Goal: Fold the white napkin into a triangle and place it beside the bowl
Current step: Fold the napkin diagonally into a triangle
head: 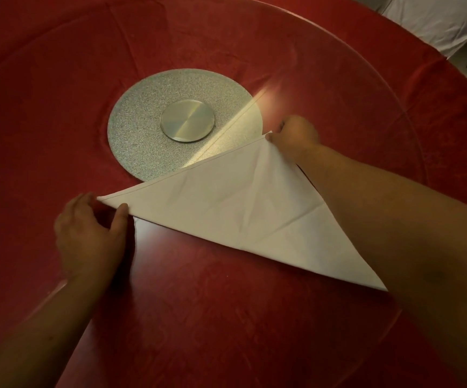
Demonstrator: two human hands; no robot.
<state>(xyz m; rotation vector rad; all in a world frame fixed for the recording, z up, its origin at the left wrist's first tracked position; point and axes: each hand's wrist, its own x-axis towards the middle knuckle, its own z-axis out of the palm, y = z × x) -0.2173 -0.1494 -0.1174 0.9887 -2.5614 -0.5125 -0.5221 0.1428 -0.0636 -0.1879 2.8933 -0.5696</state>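
The white napkin (235,211) lies folded as a triangle on the glass turntable over the red tablecloth. My left hand (89,233) pinches its left corner between thumb and fingers. My right hand (296,135) grips the far corner, lifted slightly off the surface. The third corner points toward the lower right, partly under my right forearm. No bowl is in view.
A round speckled grey disc (137,127) with a shiny metal hub (187,120) sits at the table's centre, just beyond the napkin. The glass turntable's rim (411,130) curves around the right. White cloth-covered furniture (436,21) stands past the table at the upper right.
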